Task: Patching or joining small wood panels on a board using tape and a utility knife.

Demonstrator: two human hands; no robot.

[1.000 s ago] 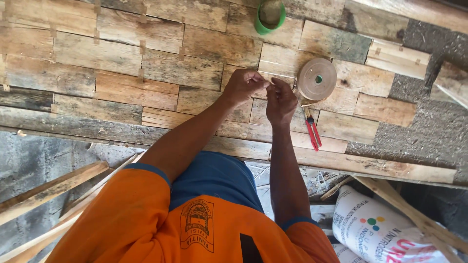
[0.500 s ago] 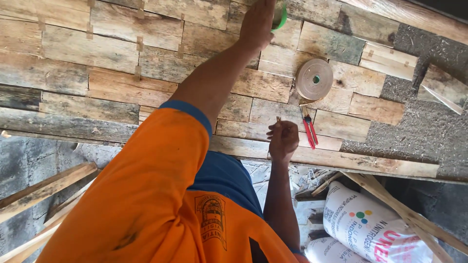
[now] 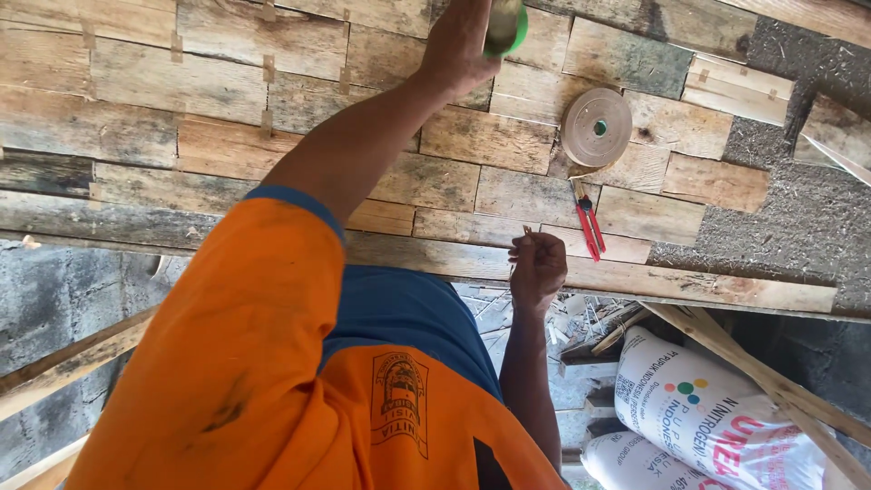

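My left hand [image 3: 461, 47] reaches to the far edge of the panel of patchwork wood pieces [image 3: 218, 86] and grips a small green-rimmed container [image 3: 505, 25]. My right hand [image 3: 537, 269] hovers at the panel's near edge with fingers curled, pinching a small thin strip [image 3: 525, 233] that sticks up from the fingertips. A brown roll of tape [image 3: 595, 127] lies flat on the panel to the right of my left arm. Just below the roll lies a red-handled cutter [image 3: 588, 227], close to my right hand.
Short tape strips bridge several joints at the panel's left [image 3: 267, 68]. Rough grey board [image 3: 798, 227] shows at the right end. Below the panel edge lie white printed sacks [image 3: 717, 417], loose wooden slats [image 3: 762, 381] and scraps. A grey block wall [image 3: 54, 299] stands at the lower left.
Both hands were together beside the tape roll. My left hand then stretched up to the green-rimmed container, and my right hand drew back to the panel's near edge.
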